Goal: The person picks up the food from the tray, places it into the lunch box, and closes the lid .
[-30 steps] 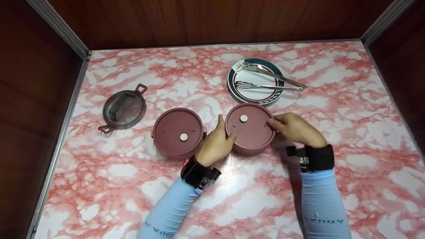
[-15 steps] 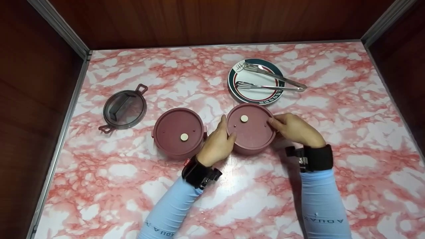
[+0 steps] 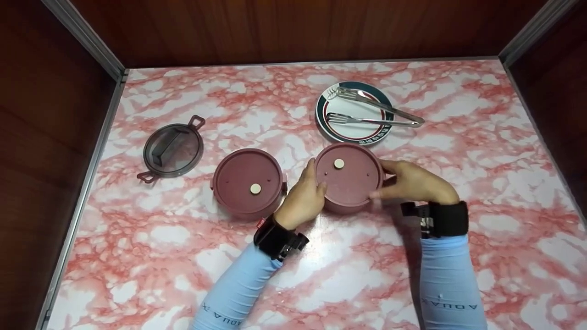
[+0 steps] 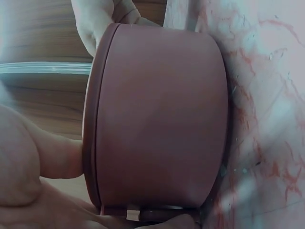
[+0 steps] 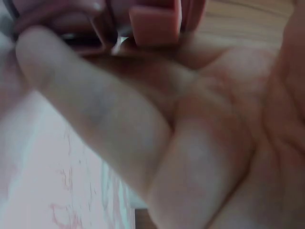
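Note:
A round mauve lunch box [image 3: 349, 178] with a cream knob on its lid stands upright on the table. My left hand [image 3: 300, 199] grips its left side, thumb on the lid rim and fingers along the wall. At its right side is my right hand [image 3: 415, 183], the thumb spread and blurred near the lid's front edge. In the right wrist view, straight fingers lie by a side clip [image 5: 155, 26]; how firmly they touch cannot be told. A second, matching lunch box [image 3: 247, 181] sits just left of my left hand, its lid on.
A patterned plate [image 3: 360, 130] bearing metal tongs [image 3: 403, 114] stands right behind the held lunch box. At the far left lies a clear lid [image 3: 173, 149] with two mauve side handles. Dark wooden walls [image 3: 312, 32] bound the marbled table [image 3: 192, 275].
My right thumb has come off the lid and swung toward its front edge, while the right hand shifted slightly right. The left hand keeps its grip.

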A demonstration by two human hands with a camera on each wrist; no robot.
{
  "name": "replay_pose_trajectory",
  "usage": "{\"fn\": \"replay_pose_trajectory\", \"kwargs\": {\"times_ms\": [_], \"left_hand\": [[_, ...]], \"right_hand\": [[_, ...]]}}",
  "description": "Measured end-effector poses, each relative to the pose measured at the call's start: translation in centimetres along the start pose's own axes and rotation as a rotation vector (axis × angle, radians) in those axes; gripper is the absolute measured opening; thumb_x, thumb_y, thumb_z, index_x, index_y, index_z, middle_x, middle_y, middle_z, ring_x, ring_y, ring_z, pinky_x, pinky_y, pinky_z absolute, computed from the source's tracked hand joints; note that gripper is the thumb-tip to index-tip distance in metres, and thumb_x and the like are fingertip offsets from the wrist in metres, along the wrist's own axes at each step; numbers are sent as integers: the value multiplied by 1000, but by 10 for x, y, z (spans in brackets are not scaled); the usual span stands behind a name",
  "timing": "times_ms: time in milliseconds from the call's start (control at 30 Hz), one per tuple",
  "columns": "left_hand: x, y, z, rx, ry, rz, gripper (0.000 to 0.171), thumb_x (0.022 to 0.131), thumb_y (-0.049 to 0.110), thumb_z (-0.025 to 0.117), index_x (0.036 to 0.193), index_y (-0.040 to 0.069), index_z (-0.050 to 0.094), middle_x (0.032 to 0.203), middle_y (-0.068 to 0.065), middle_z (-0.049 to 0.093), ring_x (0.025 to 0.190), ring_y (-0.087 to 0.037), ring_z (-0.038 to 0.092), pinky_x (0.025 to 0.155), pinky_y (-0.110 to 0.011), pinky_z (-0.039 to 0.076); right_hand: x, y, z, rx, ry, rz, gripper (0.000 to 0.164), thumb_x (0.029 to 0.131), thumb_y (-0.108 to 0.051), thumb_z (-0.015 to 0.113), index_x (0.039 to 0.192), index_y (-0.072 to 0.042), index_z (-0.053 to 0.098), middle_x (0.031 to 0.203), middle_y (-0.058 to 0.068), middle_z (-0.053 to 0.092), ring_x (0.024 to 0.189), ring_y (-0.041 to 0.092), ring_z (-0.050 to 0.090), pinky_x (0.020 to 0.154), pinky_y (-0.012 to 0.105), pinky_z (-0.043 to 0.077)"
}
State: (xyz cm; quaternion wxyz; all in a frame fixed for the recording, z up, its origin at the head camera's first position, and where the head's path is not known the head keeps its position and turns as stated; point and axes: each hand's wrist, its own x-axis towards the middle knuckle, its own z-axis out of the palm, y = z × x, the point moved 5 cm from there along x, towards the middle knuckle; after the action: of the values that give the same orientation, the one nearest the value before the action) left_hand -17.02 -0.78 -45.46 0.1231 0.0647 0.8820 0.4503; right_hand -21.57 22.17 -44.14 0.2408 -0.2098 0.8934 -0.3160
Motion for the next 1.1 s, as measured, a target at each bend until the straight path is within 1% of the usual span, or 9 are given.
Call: {"fn": "replay_pose_trajectory", "kwargs": {"times_ms": [133,367,467,567,700,800,867,1000,1100], "left_hand": [[0,0,1,-17,17,-3,64,104,13,46,155,-6,12,159,-23,23,142,-32,31,115,-39,28],[2,-2,3,-59,81,-34,68,100,12,49,154,-6,13,155,-28,28,134,-40,41,110,-44,35],[1,0,2,-67,111,-43,74,98,14,55,154,-6,12,153,-29,29,132,-41,42,109,-45,36],[-3,9,-5,-63,124,-28,80,95,17,59,155,-4,11,153,-29,29,135,-41,39,111,-46,33],[-12,25,-26,-93,126,23,84,94,19,61,157,1,9,158,-24,24,142,-37,29,115,-46,25],[-19,37,-48,-125,148,83,80,97,17,59,158,4,10,160,-20,20,145,-32,23,116,-45,22],[-23,41,-64,-133,177,128,75,98,13,56,158,4,12,160,-19,20,145,-30,22,116,-45,21],[-31,39,-97,-164,220,184,66,99,4,47,157,5,16,160,-16,20,146,-26,20,117,-41,19],[-39,29,-122,-183,234,162,65,99,2,44,158,9,18,160,-14,22,145,-24,23,117,-41,21]], "right_hand": [[1,-1,0,-11,-20,-61,84,71,-34,90,143,-13,51,126,6,65,110,21,61,94,42,47],[2,-9,6,-67,78,-75,82,67,-19,92,139,-6,53,120,9,66,109,25,60,93,45,47],[1,-13,6,-65,117,-110,80,67,-20,93,136,-7,55,118,8,67,106,22,62,90,43,49],[-6,-22,1,-68,158,-140,84,67,-24,93,140,-7,53,115,7,68,102,20,64,87,40,51],[-16,-44,-11,-72,231,-195,95,68,-29,91,148,-9,45,114,6,70,98,18,66,81,35,53],[-19,-65,-19,-65,299,-242,99,68,-35,89,152,-14,40,114,5,70,97,14,66,79,30,53],[-17,-78,-19,-22,334,-263,100,69,-37,88,153,-17,38,117,4,69,98,13,66,80,27,53],[-7,-105,-9,79,397,-289,104,68,-39,89,154,-16,35,128,8,65,102,15,66,85,28,54],[6,-124,4,126,421,-325,105,67,-35,89,154,-14,34,129,9,64,103,15,67,85,28,54]]}}
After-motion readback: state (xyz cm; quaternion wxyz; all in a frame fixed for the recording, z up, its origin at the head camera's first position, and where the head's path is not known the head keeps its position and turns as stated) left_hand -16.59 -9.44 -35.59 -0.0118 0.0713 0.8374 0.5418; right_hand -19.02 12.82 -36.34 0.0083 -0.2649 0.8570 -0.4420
